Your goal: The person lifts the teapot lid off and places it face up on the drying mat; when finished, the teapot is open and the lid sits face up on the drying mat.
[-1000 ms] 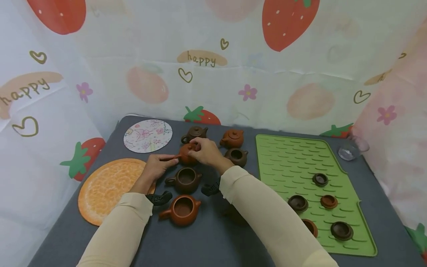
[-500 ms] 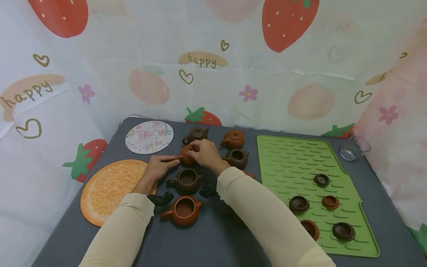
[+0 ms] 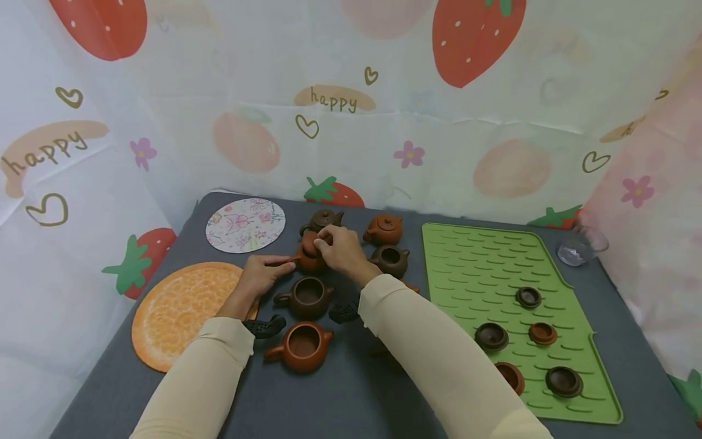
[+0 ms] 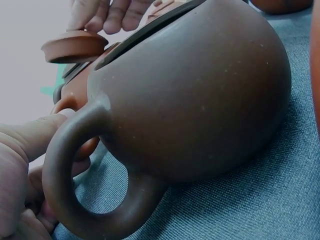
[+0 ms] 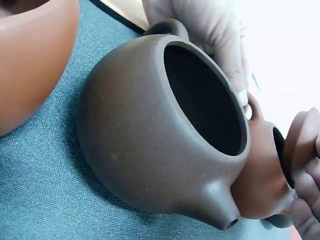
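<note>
With thumb and fingers, my left hand [image 3: 256, 275] pinches the handle of a small orange-red clay teapot [image 3: 308, 263] in the head view. My right hand [image 3: 342, 251] holds that teapot's lid [image 3: 310, 242] by its top, raised and tilted just over the mouth. In the right wrist view the lid [image 5: 303, 137] is apart from the teapot's dark opening. A brown lidless teapot [image 3: 309, 297] stands just in front and partly hides the left fingers in the left wrist view. Behind the held teapot sits a dark lidded teapot [image 3: 323, 219].
To the right are an orange lidded teapot [image 3: 384, 230] and a dark lidless one [image 3: 392, 260]; an orange lidless teapot [image 3: 303, 347] stands nearest. A green mat [image 3: 466, 274] bears several upturned lids. Two round mats, orange [image 3: 186, 311] and patterned [image 3: 245, 225], lie left. A glass pitcher [image 3: 578, 249] stands far right.
The right hand has lifted the lid off the orange-red teapot and tipped it, where before it sat on the mouth. The left hand keeps its grip on the handle.
</note>
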Available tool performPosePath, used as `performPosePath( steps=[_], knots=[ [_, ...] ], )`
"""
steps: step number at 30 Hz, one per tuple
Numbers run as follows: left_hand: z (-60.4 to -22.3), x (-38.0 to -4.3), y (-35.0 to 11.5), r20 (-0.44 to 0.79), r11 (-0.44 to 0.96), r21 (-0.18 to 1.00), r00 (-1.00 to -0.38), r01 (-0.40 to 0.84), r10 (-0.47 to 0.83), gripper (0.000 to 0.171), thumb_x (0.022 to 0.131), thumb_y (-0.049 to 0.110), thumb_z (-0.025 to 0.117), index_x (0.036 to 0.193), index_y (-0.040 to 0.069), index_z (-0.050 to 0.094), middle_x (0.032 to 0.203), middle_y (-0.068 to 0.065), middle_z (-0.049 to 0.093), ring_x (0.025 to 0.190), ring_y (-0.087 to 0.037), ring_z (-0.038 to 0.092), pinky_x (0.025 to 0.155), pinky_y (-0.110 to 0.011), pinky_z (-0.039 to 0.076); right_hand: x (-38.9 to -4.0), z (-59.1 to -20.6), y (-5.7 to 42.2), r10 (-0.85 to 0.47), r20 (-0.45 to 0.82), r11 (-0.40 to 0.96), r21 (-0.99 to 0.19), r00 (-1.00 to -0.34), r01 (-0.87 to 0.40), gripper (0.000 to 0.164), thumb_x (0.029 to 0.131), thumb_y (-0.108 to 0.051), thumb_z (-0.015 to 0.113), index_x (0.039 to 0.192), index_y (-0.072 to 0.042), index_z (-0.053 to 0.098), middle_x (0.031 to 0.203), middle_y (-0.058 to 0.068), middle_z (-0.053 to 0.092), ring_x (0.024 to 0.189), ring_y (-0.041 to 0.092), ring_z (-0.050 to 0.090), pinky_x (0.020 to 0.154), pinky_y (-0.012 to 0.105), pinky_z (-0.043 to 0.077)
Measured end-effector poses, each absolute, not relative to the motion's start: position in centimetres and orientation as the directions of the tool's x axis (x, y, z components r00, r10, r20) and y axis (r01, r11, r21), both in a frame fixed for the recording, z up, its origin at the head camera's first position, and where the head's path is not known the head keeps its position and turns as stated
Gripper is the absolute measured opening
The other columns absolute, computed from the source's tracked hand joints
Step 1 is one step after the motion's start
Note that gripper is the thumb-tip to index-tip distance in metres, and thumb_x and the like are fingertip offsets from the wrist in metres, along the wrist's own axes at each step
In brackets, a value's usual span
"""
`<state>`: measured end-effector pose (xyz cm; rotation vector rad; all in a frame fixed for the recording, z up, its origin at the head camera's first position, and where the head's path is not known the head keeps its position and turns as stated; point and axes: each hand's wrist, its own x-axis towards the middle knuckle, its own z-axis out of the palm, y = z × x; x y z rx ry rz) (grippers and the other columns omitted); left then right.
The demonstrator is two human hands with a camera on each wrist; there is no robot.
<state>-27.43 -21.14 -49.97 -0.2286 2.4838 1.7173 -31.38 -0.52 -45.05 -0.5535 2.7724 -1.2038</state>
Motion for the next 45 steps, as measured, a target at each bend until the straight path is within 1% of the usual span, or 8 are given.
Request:
performPosePath(
  steps=[7,12,15,21,25,31,37,45],
  knots=[
    [-50.0,-27.4,-21.1,-0.173,0.335,0.924,-0.983,-0.185,-0.067,0.036,0.087,0.029,0.075,0.116,0.007,0.072,0.112,-0.011,0.067,0.097,-0.023,0.06,0.076,-0.031,0.049,-31.5,-45.4,-0.1,-0.274,0.012,0.406,-0.905,-0.962,-0.127,0.012,0.092,-0.018,0.063,0.088,-0.009,0.07,0.076,0.004,0.067,0.068,0.019,0.064,0.061,0.033,0.053],
    [-50.0,-27.4,-21.0,-0.168,0.33,0.927,-0.983,-0.181,-0.067,0.035,0.087,0.027,0.075,0.115,0.006,0.072,0.11,-0.011,0.068,0.095,-0.023,0.06,0.076,-0.032,0.05,-31.4,-45.4,0.0,-0.261,-0.061,0.205,-0.979,-0.963,0.006,0.007,0.089,-0.009,0.062,0.086,-0.002,0.064,0.081,0.013,0.066,0.072,0.027,0.065,0.07,0.041,0.055],
    [-50.0,-27.5,-21.0,-0.16,0.339,0.925,-0.985,-0.172,-0.062,0.034,0.087,0.026,0.075,0.115,0.006,0.072,0.111,-0.011,0.068,0.098,-0.023,0.06,0.077,-0.032,0.048,-31.4,-45.3,0.1,-0.276,-0.092,0.097,-0.993,-0.957,0.068,0.01,0.089,-0.005,0.061,0.098,-0.001,0.061,0.084,0.017,0.064,0.073,0.032,0.064,0.07,0.043,0.055],
    [-50.0,-27.7,-21.1,-0.149,0.361,0.919,-0.987,-0.161,-0.06,0.032,0.088,0.024,0.074,0.114,0.005,0.073,0.115,-0.01,0.067,0.106,-0.022,0.057,0.081,-0.03,0.045,-31.5,-45.2,0.1,-0.377,-0.162,-0.056,-0.979,-0.912,0.198,0.047,0.094,0.002,0.049,0.138,-0.011,0.053,0.084,0.021,0.061,0.068,0.031,0.062,0.07,0.045,0.054],
    [-49.9,-27.7,-21.0,-0.138,0.372,0.916,-0.989,-0.15,-0.059,0.033,0.088,0.024,0.074,0.114,0.004,0.072,0.115,-0.012,0.067,0.105,-0.024,0.058,0.078,-0.028,0.046,-31.6,-45.2,0.2,-0.411,-0.172,-0.1,-0.968,-0.895,0.232,0.04,0.099,-0.007,0.046,0.139,-0.007,0.05,0.085,0.016,0.057,0.067,0.025,0.06,0.067,0.039,0.054],
    [-49.9,-27.5,-21.0,-0.138,0.375,0.915,-0.989,-0.151,-0.061,0.034,0.088,0.024,0.073,0.115,0.004,0.072,0.116,-0.014,0.066,0.103,-0.024,0.06,0.077,-0.027,0.047,-31.4,-45.3,0.3,-0.404,-0.181,-0.097,-0.966,-0.897,0.239,0.053,0.093,-0.025,0.067,0.135,-0.001,0.045,0.088,0.016,0.06,0.065,0.023,0.061,0.062,0.034,0.054],
    [-49.9,-27.5,-20.9,-0.149,0.36,0.918,-0.986,-0.165,-0.074,0.033,0.087,0.025,0.075,0.113,0.005,0.073,0.114,-0.012,0.067,0.103,-0.024,0.058,0.078,-0.03,0.046,-31.3,-44.9,0.5,-0.41,-0.194,-0.059,-0.969,-0.891,0.239,0.053,0.091,-0.016,0.07,0.135,0.003,0.048,0.097,0.025,0.066,0.072,0.024,0.066,0.069,0.036,0.055],
    [-49.8,-27.3,-21.0,-0.153,0.352,0.921,-0.986,-0.167,-0.068,0.033,0.087,0.027,0.075,0.114,0.007,0.073,0.111,-0.01,0.068,0.098,-0.023,0.058,0.076,-0.03,0.046,-31.0,-43.4,1.2,-0.422,-0.15,0.016,-0.987,-0.894,0.158,0.05,0.089,-0.009,0.072,0.133,0.004,0.051,0.107,0.019,0.065,0.089,0.031,0.068,0.082,0.039,0.052]
  ],
)
